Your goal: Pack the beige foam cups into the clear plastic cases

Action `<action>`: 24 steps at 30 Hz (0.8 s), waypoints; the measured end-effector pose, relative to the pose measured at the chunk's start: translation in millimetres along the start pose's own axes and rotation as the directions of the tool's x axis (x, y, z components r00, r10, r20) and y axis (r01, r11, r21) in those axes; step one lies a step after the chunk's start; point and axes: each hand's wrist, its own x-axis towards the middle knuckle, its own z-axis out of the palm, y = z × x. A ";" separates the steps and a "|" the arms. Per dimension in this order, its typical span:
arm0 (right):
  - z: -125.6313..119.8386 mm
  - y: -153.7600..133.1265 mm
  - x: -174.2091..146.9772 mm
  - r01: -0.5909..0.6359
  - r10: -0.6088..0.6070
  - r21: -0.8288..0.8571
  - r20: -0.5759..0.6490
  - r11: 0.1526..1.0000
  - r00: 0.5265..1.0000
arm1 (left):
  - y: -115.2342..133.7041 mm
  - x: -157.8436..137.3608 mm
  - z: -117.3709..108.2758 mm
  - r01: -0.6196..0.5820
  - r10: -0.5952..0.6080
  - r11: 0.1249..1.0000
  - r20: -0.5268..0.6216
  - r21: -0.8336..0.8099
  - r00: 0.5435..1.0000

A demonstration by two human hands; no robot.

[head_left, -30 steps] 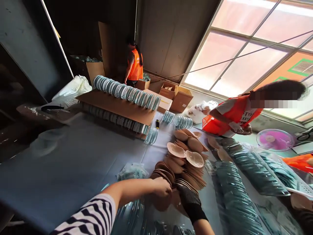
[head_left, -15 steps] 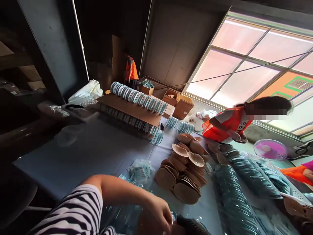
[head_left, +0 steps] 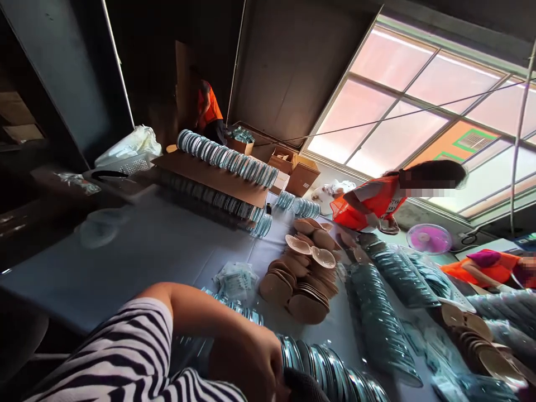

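Observation:
My left hand (head_left: 264, 357), bare below a black-and-white striped sleeve (head_left: 125, 346), reaches down at the bottom centre. Its fingers curl downward, and what they hold, if anything, is hidden. Against it, at the lower edge, is a dark knit shape that looks like my gloved right hand (head_left: 304, 386); its fingers are out of sight. Just right of both hands lies a row of thin, shiny round packs (head_left: 335, 371) standing on edge. Beyond the hands are stacked tan cup-shaped pads (head_left: 307, 307), with a joined, dotted pair (head_left: 310, 251) on top.
Small clear packets (head_left: 237, 281) lie on the pale table (head_left: 151, 251). Farther back, a cardboard sheet (head_left: 209, 177) bears a row of round packs. Long rows of bagged packs (head_left: 383, 324) run along the right. A person in an orange vest (head_left: 372, 204) stands across the table.
My view has turned right and down, bringing more of the right side into sight. The row of round packs beside my hands now shows clearly. My left hand has moved slightly left in view.

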 end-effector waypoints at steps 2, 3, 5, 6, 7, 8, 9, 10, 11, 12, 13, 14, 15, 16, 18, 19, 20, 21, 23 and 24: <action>0.4 -12.7 -1.0 0.011 -0.010 -0.010 0.003 1.000 1.000 | 7.7 -2.0 -3.7 0.052 -0.054 0.998 0.038 0.041 0.998; 1.3 -20.2 -3.0 0.006 -0.007 -0.023 -0.027 1.000 1.000 | 11.7 -4.1 -4.6 0.092 -0.096 0.994 0.057 0.058 0.994; 5.9 -35.6 -8.8 -0.027 0.022 -0.047 -0.114 0.999 0.993 | 18.8 -10.7 -4.8 0.179 -0.181 0.983 0.068 0.035 0.981; 9.2 -42.8 -11.4 -0.047 0.039 -0.053 -0.145 0.997 0.989 | 21.6 -14.8 -4.9 0.225 -0.224 0.974 0.089 0.007 0.970; 12.7 -49.0 -13.1 -0.063 0.052 -0.055 -0.181 0.997 0.982 | 23.8 -19.1 -5.5 0.259 -0.255 0.965 0.099 -0.032 0.962; 15.9 -53.7 -13.6 -0.079 0.065 -0.055 -0.223 0.995 0.973 | 25.1 -23.0 -7.1 0.286 -0.280 0.956 0.080 -0.068 0.957; 18.6 -56.6 -12.9 -0.093 0.080 -0.049 -0.225 0.994 0.971 | 25.6 -26.1 -9.7 0.315 -0.308 0.944 0.088 -0.095 0.947; 20.5 -57.7 -11.2 -0.093 0.086 -0.018 -0.246 0.995 0.965 | 25.4 -28.4 -13.2 0.336 -0.325 0.934 0.101 -0.122 0.940; 21.5 -57.1 -9.2 -0.092 0.101 0.043 -0.278 0.995 0.955 | 24.9 -29.7 -17.2 0.344 -0.327 0.927 0.129 -0.150 0.936; 21.5 -55.2 -7.2 -0.065 0.095 0.113 -0.289 0.991 0.953 | 24.4 -30.4 -21.4 0.343 -0.318 0.924 0.163 -0.168 0.934; 20.6 -52.7 -5.8 -0.024 0.079 0.182 -0.299 0.983 0.951 | 24.1 -30.5 -25.3 0.345 -0.312 0.921 0.187 -0.179 0.931; 19.0 -49.9 -5.2 0.022 0.053 0.245 -0.297 0.969 0.953 | 24.3 -30.3 -28.6 0.347 -0.310 0.920 0.203 -0.183 0.929; 16.7 -47.3 -5.3 0.069 0.019 0.293 -0.287 0.954 0.958 | 25.0 -29.8 -31.3 0.350 -0.311 0.920 0.213 -0.178 0.926; 13.9 -45.1 -6.1 0.107 -0.013 0.325 -0.277 0.940 0.961 | 26.2 -29.2 -33.3 0.352 -0.313 0.921 0.217 -0.169 0.924; 7.5 -42.5 -8.9 0.153 -0.060 0.352 -0.260 0.924 0.964 | 29.6 -27.1 -36.0 0.345 -0.305 0.925 0.230 -0.158 0.924; 4.2 -42.2 -10.5 0.169 -0.078 0.354 -0.258 0.920 0.963 | 31.6 -25.9 -36.9 0.329 -0.287 0.931 0.242 -0.157 0.927; 1.1 -42.4 -12.2 0.186 -0.100 0.351 -0.249 0.918 0.963 | 33.8 -24.7 -37.8 0.310 -0.264 0.937 0.253 -0.161 0.931; -1.9 -43.1 -13.7 0.201 -0.123 0.345 -0.235 0.917 0.964 | 36.0 -23.6 -38.5 0.292 -0.243 0.943 0.264 -0.163 0.933; -6.7 -45.2 -16.4 0.215 -0.160 0.327 -0.187 0.920 0.969 | 40.6 -22.4 -39.0 0.265 -0.219 0.952 0.269 -0.150 0.938; -8.4 -46.2 -17.3 0.213 -0.168 0.314 -0.165 0.925 0.972 | 42.7 -22.5 -38.7 0.260 -0.219 0.956 0.262 -0.135 0.940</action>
